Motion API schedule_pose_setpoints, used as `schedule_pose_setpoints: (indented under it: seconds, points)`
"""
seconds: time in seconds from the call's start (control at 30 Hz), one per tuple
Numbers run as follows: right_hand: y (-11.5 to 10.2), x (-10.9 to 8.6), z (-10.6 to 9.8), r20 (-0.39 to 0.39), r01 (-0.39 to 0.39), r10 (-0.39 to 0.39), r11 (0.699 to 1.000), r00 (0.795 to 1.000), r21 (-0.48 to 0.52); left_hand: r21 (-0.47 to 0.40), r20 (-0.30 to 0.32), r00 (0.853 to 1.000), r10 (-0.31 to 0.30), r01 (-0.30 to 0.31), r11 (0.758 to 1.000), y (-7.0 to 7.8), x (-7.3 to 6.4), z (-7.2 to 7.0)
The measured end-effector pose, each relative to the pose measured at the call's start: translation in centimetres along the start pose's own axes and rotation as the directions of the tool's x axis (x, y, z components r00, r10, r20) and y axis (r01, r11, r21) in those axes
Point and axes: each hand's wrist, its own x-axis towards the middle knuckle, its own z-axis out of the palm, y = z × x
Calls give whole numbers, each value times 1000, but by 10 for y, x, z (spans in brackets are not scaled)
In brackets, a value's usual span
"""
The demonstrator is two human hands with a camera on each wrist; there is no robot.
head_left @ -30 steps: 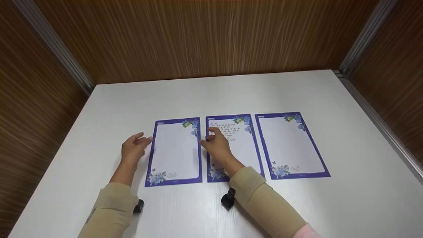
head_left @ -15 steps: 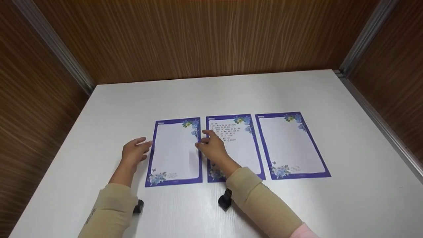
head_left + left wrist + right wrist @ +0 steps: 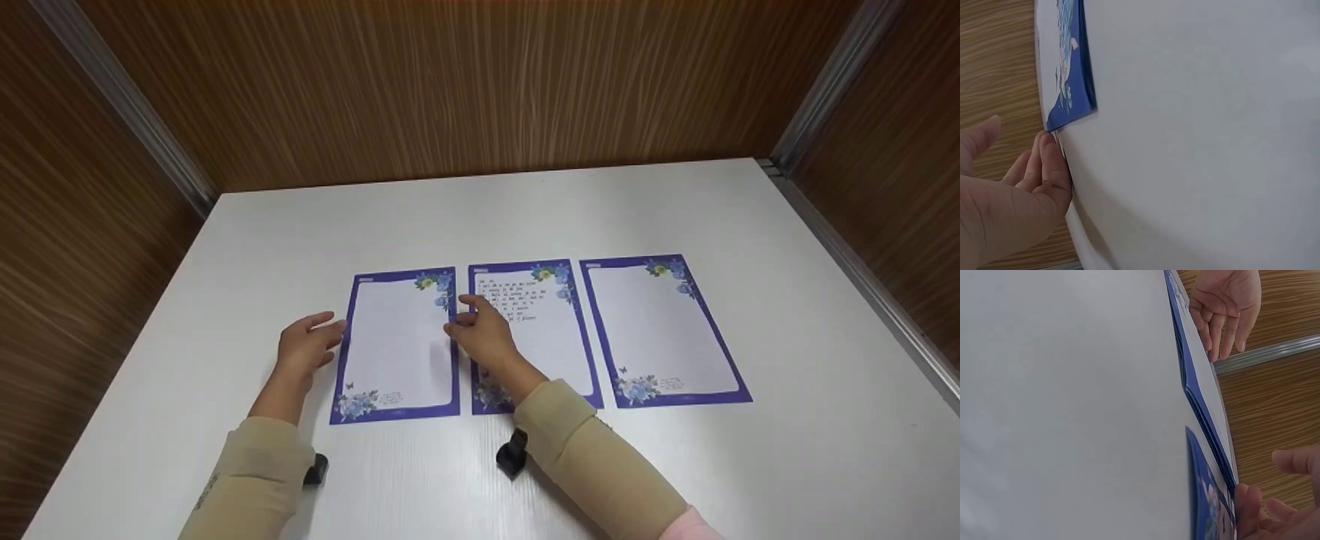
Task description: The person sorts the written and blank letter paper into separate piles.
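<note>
Three sheets of writing paper with purple borders and blue flowers lie in a row in the head view. The left sheet [image 3: 401, 345] has a blank middle; its edge looks layered in the right wrist view. My left hand [image 3: 304, 346] is at its left edge, fingers loosely bent and fingertips right at the border. At its right edge is my right hand [image 3: 486, 331], thumb tip over the border, fingers slightly bent. That hand covers part of the middle sheet [image 3: 559, 352], which bears handwritten lines at the top. The right sheet [image 3: 667, 330] is blank in its middle.
A white table [image 3: 480, 217] carries the sheets. Wood-grain panels [image 3: 480, 90] rise behind it and at both sides. Small black objects [image 3: 512, 454] show by the right wrist and beside the left sleeve [image 3: 247, 465].
My right hand has shifted slightly left and toward me, its thumb now overlapping the left sheet's right border. The left hand has dropped slightly at the left border. The sheets have stayed put.
</note>
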Motion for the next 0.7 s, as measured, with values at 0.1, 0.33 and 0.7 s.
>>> schedule_pose_setpoints:
  seconds: [0.1, 0.33, 0.7]
  points:
    - [0, 0, 0, -10, 1, -1, 1000, 1000, 0, -24, -3, 1000, 5, -5, 1000, 0, 0, 0]
    - [-1, 2, 0, -25, -11, 12, 1000, 1000, 7, -50, 3, 1000, 12, -11, 999, 0, 0, -1]
    - [0, 4, 1, -53, 20, -15, 996, 998, 91, -167, 10, 999, 32, -29, 985, 1, -1, -1]
